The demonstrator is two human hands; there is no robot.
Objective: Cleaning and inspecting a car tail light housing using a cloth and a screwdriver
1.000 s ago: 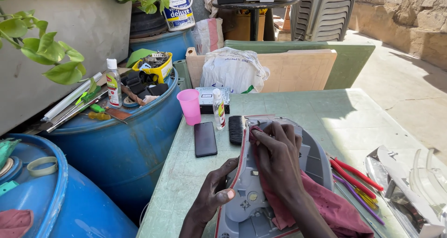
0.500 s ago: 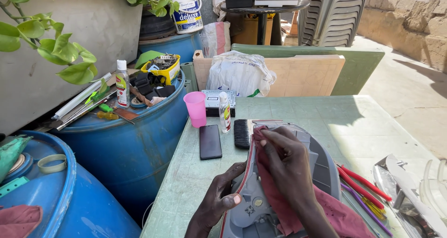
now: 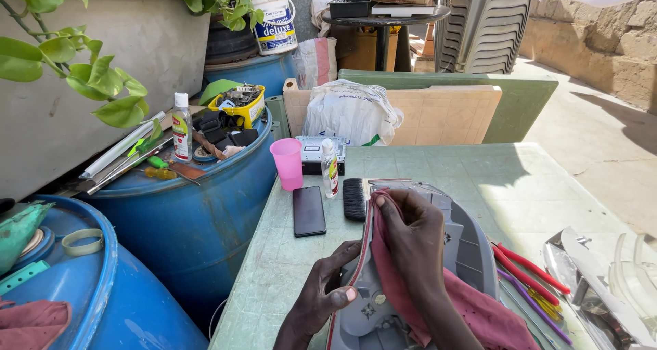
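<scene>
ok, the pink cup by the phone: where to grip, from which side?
Grip the pink cup around its upper wall, coming from above or the left table edge. It stands upright, mouth up; the small bottle and the box behind crowd its right, and the black phone lies in front.

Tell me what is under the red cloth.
The red cloth lies over the grey plastic housing, pressed to its edge by the right hand; the left hand steadies the housing. The surface beneath the cloth is hidden.

Grey housing [image 3: 472, 254]: matt moulded plastic. Red cloth [image 3: 479, 309]: soft woven fabric. Table [image 3: 479, 172]: worn, scuffed green paint. Phone [image 3: 308, 211]: glossy black glass. Pink cup [image 3: 287, 163]: smooth plastic.
</scene>
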